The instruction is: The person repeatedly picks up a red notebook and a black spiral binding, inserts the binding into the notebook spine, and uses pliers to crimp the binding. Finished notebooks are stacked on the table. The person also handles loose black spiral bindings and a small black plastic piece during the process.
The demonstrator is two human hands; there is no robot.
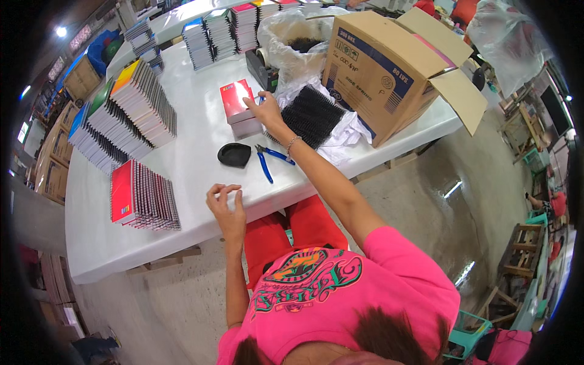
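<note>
A small stack of red-covered notebooks [236, 100] lies on the white table, with no spiral binding visible on it. My right hand [266, 111] reaches to its right edge, thumb over the cover and fingers at the side, closed on the top notebook. Something small and blue shows between those fingers, too small to name. My left hand [228, 210] hovers by the table's front edge, fingers loosely curled and apart, holding nothing. Between the hands lie blue-handled cutters [266, 163] and a black rounded dish-like piece [234, 155]. Black spiral coils [311, 115] rest on white wrapping beside my right forearm.
Spiral-bound notebooks stand at left: a red pile [143, 194] and taller piles [131, 100]. More notebook stacks [222, 33] line the back. A black tape dispenser [261, 72], a plastic bag [286, 30] with dark material and an open cardboard box [377, 73] stand at the far right.
</note>
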